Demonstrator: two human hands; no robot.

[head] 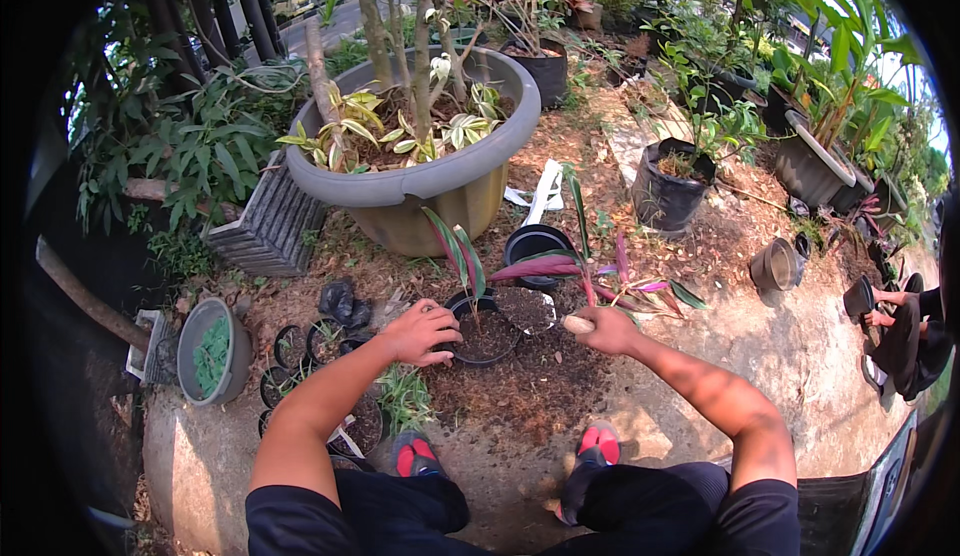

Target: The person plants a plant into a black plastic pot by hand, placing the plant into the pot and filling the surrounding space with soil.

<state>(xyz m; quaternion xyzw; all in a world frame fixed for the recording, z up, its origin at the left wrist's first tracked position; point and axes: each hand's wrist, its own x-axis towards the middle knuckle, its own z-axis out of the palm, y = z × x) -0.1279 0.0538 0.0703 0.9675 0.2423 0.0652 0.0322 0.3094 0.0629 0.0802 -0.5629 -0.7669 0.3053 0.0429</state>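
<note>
A small black plastic plant pot (487,361) stands on the ground before me, holding dark soil and an upright plant (459,257) with green and reddish leaves. My left hand (421,333) is at the pot's left rim, fingers apart and holding nothing; whether they touch the rim I cannot tell. In my right hand (611,329) is the wooden handle of a hand trowel (547,317). Its soil-covered blade reaches over the pot's right edge. Just beyond lies an empty black pot (537,244). Pink-and-green leafy plants (585,274) lie behind my right hand.
A large grey-rimmed planter (420,181) with tree stems stands ahead. To the left are a grey basin (216,353) with green material and several small black pots (289,346). A black plant bag (669,192) stands right. Another person's hands (881,308) hold a pot at far right.
</note>
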